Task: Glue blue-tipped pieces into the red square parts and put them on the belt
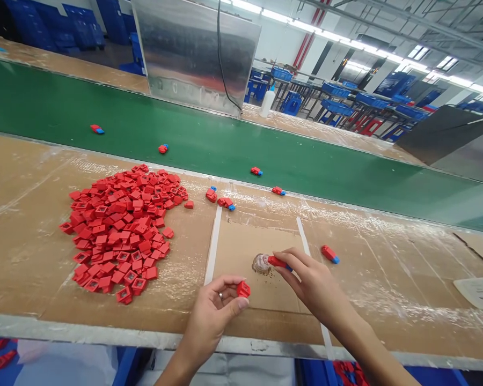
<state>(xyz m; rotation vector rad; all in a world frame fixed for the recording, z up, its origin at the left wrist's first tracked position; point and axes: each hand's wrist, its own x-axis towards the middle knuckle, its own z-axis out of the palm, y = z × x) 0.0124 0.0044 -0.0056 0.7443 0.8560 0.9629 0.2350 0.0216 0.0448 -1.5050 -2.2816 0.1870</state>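
Observation:
Between the thumb and fingers of my left hand [213,305] is a small red plastic block [243,289], its square hollow turned up toward me. My right hand [308,273] pinches a red-and-blue plastic piece [278,262] and holds its red end against a small whitish, crusted mound [261,262] on the cardboard. Whether it touches the mound or sits just above it I cannot tell. To the left lies a large heap of red blocks [121,230]. Another red-and-blue piece [330,254] lies right of my right hand.
A green conveyor belt [209,145] runs behind the cardboard-covered bench [386,268], with several red-and-blue pieces on it and near its edge. White tape strips [213,244] flank the mound. A white bottle [268,102] stands beyond the belt. Blue bins with red parts [350,373] sit below the bench.

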